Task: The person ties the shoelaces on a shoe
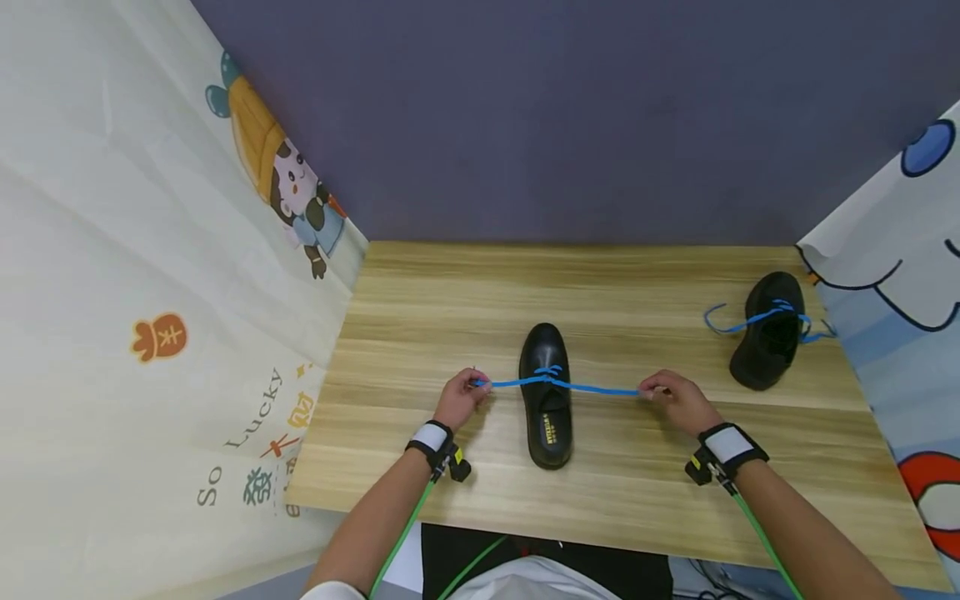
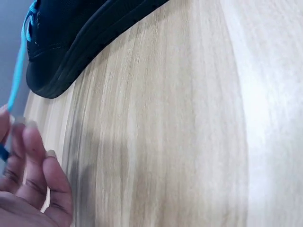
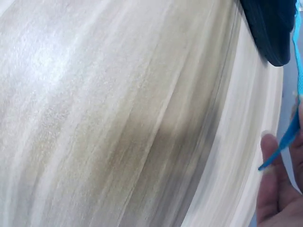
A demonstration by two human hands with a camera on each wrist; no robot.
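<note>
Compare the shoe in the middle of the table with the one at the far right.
The middle shoe has its blue lace pulled taut sideways, one end pinched in the left hand, the other in the right hand. The right shoe lies untouched, its lace loose. The middle shoe points straight away; the right one sits angled. Both are black with blue laces.

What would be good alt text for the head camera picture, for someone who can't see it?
A person's left hand and right hand each pinch one end of a blue shoelace, stretched out sideways from a black shoe at the middle of a wooden table. A second black shoe with loose blue laces sits at the table's far right, between cartoon-printed curtains.
</note>
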